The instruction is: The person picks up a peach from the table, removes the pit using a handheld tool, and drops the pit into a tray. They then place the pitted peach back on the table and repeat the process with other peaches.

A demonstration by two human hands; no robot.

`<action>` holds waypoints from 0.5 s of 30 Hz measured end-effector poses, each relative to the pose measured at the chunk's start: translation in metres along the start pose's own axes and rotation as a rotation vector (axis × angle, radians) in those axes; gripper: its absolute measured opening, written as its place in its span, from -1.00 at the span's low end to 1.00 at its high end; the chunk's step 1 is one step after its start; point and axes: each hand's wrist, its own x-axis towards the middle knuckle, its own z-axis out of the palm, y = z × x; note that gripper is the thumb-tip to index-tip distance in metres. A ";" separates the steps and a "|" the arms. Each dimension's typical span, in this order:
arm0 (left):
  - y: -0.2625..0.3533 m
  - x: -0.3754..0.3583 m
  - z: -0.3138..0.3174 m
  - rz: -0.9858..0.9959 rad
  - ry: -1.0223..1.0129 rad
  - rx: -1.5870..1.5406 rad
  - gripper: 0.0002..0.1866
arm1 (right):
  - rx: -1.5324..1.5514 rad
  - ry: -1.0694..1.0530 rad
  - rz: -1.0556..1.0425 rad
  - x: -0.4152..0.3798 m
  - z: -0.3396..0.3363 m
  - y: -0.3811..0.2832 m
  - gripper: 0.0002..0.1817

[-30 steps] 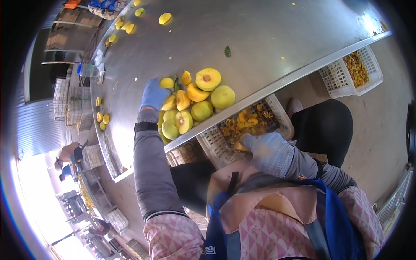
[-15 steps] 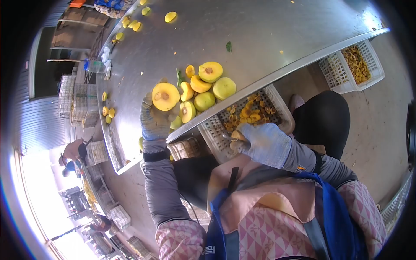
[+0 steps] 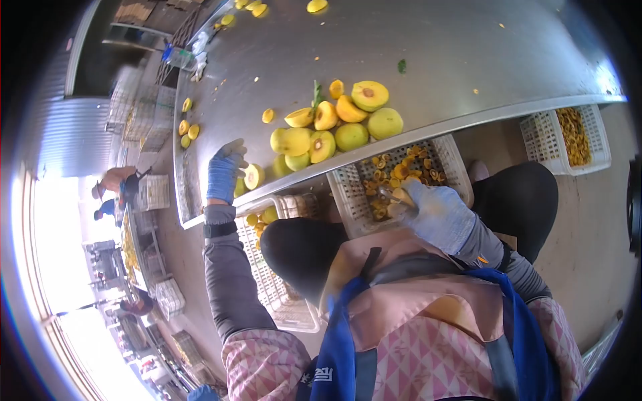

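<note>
My left hand, in a blue-grey glove, is at the near-left edge of the metal table, fingers apart, beside a cut fruit half. Nothing shows in its grasp. My right hand, also gloved, is closed on a small tool above a white crate of orange-brown fruit pieces. A pile of yellow-green fruit lies on the table between the hands. It has a half with its cut face up, a whole-looking green one and a half showing its centre.
Another white crate with scraps stands at the right under the table edge. Below my left arm is a crate with yellow fruit. A green leaf lies on the table. People and a long table are in the left background.
The view has shifted, so the table and crates appear further right. My left hand has moved away from the large fruit half towards the table's left corner. My right hand stays over the crate.
</note>
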 end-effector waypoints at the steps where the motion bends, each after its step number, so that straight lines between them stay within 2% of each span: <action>1: -0.006 0.003 -0.009 -0.002 0.015 -0.002 -0.64 | -0.001 -0.008 -0.013 0.001 0.001 0.000 -0.61; 3: -0.023 0.009 -0.028 -0.075 0.176 0.223 -0.65 | 0.054 0.035 -0.015 0.001 0.003 0.000 -0.62; 4: -0.050 0.022 -0.047 -0.036 0.194 0.303 -0.64 | 0.054 0.028 -0.023 0.002 0.003 0.000 -0.62; 5: -0.060 0.024 -0.056 -0.041 0.202 0.302 -0.64 | 0.049 0.061 -0.031 0.002 0.003 -0.002 -0.61; 7: -0.073 0.026 -0.069 -0.071 0.207 0.549 -0.56 | 0.044 0.089 -0.043 0.003 0.004 -0.002 -0.60; 8: -0.079 0.027 -0.076 -0.077 0.212 0.548 -0.56 | 0.020 0.117 -0.061 0.003 0.004 -0.002 -0.58; 10: -0.090 0.030 -0.085 -0.192 0.015 0.609 -0.47 | -0.005 0.140 -0.078 0.005 0.006 -0.002 -0.56; 11: -0.098 0.030 -0.085 -0.195 0.013 0.606 -0.47 | -0.002 0.121 -0.073 0.006 0.007 -0.001 -0.55; 13: -0.104 0.025 -0.080 -0.269 -0.199 0.457 -0.37 | 0.001 0.100 -0.064 0.008 0.010 0.001 -0.53; 14: -0.108 0.025 -0.074 -0.129 -0.178 0.666 -0.30 | 0.027 0.122 -0.079 0.008 0.012 0.002 -0.55; 15: -0.104 0.023 -0.063 -0.130 -0.179 0.666 -0.30 | 0.053 0.145 -0.095 0.009 0.014 0.002 -0.57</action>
